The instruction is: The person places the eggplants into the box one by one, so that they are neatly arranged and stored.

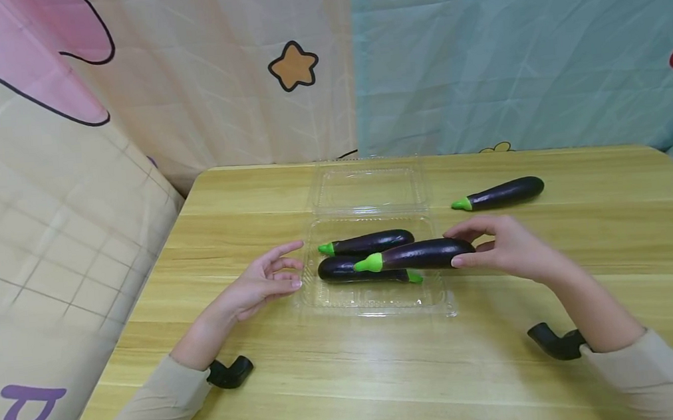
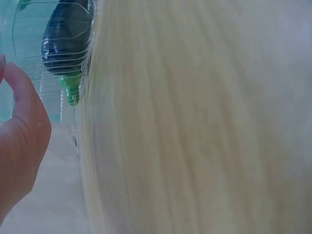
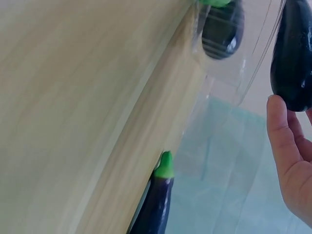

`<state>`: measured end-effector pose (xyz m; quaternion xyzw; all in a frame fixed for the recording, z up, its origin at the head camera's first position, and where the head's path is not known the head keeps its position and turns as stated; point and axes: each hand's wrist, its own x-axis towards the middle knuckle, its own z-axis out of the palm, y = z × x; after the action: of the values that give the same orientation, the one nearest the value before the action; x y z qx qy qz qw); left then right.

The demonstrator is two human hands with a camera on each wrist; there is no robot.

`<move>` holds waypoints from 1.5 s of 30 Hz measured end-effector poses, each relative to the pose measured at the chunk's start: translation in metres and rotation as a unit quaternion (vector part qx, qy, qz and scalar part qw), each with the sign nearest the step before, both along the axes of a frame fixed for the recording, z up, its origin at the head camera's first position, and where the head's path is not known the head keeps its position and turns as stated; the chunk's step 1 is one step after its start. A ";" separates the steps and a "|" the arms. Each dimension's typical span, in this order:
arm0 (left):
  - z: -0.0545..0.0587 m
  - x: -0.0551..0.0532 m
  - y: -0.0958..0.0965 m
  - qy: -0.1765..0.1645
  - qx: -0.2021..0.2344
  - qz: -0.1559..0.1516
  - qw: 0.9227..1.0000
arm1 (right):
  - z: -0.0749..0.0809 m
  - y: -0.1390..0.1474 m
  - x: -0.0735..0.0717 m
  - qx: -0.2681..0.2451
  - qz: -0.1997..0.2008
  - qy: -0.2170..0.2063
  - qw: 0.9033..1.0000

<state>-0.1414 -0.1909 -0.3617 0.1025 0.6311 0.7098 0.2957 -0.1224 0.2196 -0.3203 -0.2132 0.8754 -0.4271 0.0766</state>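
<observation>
Right hand (image 1: 505, 248) is pinching an eggplant (image 1: 418, 255) by its blunt end over the tray (image 1: 380, 299), long axis running 3-to-9 o'clock; left hand (image 1: 261, 283) is resting slack-fingered at the tray's 9 o'clock.

Glossy eggplants (image 1: 415, 255), clear plastic tray (image 1: 380, 296), seemingly wood-grain table (image 1: 387, 379).
</observation>
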 end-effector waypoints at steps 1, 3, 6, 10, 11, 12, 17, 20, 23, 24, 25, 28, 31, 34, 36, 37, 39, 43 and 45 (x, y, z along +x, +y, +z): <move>0.000 0.000 0.000 0.000 0.000 0.000 1.000 | 0.000 -0.002 0.000 0.003 0.003 0.000 1.000; 0.001 0.000 0.000 -0.002 -0.002 0.002 1.000 | 0.001 -0.006 0.001 0.008 0.007 0.003 1.000; 0.000 0.000 0.000 -0.003 -0.004 0.004 1.000 | 0.003 -0.013 0.001 0.007 0.014 0.004 1.000; -0.001 0.000 0.000 0.000 -0.005 0.003 1.000 | 0.003 -0.021 0.001 0.002 0.024 -0.002 1.000; -0.001 -0.001 0.000 0.000 -0.005 0.003 1.000 | 0.003 -0.023 0.001 0.002 0.026 -0.006 1.000; -0.001 0.000 0.000 0.000 -0.005 0.003 1.000 | 0.003 -0.025 0.001 0.001 0.027 -0.008 1.000; 0.000 0.000 0.000 0.000 -0.008 0.003 1.000 | 0.002 -0.034 0.000 0.013 0.035 -0.008 0.999; 0.000 0.000 0.000 -0.001 -0.006 0.003 1.000 | 0.001 -0.041 0.000 0.020 0.040 -0.003 0.999; 0.000 0.000 -0.001 -0.001 -0.001 0.002 1.000 | -0.001 -0.047 0.000 0.029 0.042 0.005 0.999; 0.000 0.000 -0.001 0.000 0.000 0.002 1.000 | -0.001 -0.050 0.000 0.032 0.043 0.011 0.998; 0.000 0.000 -0.001 0.000 0.000 0.002 1.000 | -0.002 -0.052 0.000 0.040 0.043 0.017 0.998; 0.000 0.000 -0.001 0.001 -0.001 0.002 1.000 | -0.005 -0.059 0.001 0.057 0.050 0.032 0.997; 0.000 0.000 0.000 -0.001 -0.004 0.003 1.000 | -0.008 -0.064 0.002 0.074 0.059 0.051 0.994; 0.000 0.000 0.000 -0.002 -0.004 0.003 1.000 | -0.011 -0.069 0.003 0.088 0.067 0.067 0.992; 0.000 0.000 0.000 -0.003 -0.004 0.003 1.000 | -0.013 -0.072 0.004 0.094 0.067 0.071 0.991; 0.001 0.000 0.000 -0.003 -0.004 0.003 1.000 | -0.014 -0.073 0.005 0.095 0.066 0.071 0.991; 0.001 0.000 0.000 -0.004 -0.006 0.003 1.000 | -0.015 -0.075 0.006 0.097 0.062 0.071 0.991; 0.000 0.001 0.001 -0.005 -0.008 0.004 1.000 | -0.016 -0.077 0.007 0.096 0.057 0.071 0.991; 0.000 0.001 0.000 -0.005 -0.008 0.004 1.000 | -0.015 -0.077 0.007 0.095 0.058 0.071 0.991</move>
<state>-0.1408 -0.1905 -0.3616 0.0940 0.6358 0.7065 0.2964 -0.1152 0.1424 -0.3356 -0.2847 0.9016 -0.3202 0.0588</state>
